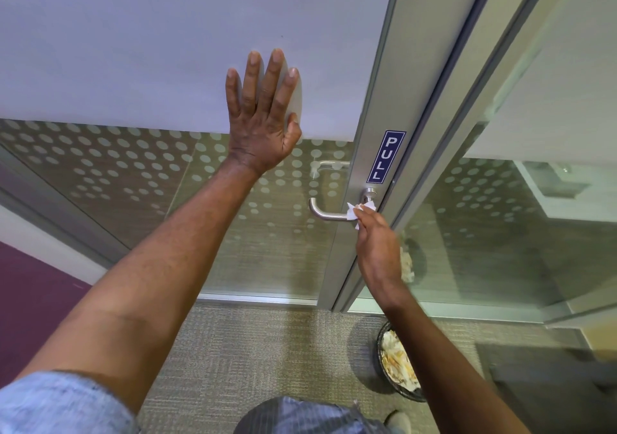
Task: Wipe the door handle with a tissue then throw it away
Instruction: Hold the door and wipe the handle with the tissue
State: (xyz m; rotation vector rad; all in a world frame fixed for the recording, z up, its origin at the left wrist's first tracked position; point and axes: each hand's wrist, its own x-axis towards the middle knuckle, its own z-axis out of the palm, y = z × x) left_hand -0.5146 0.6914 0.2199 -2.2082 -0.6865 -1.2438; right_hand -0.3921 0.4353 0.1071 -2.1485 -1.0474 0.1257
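Note:
A brushed-metal lever door handle [323, 212] sticks out from the aluminium door frame, just below a blue PULL sign [385, 156]. My right hand [375, 246] pinches a small crumpled white tissue [356, 211] against the handle near its round base. My left hand [263, 113] lies flat with fingers spread on the frosted glass door panel [133, 49], up and left of the handle. A black mesh waste bin [397, 363] full of crumpled paper stands on the floor below my right forearm.
The glass door carries a band of white dots below the frosted part. A second glass panel [521, 220] stands to the right of the frame. Beige carpet [260, 350] covers the floor, with a purple patch at the left. My shoe tip shows near the bin.

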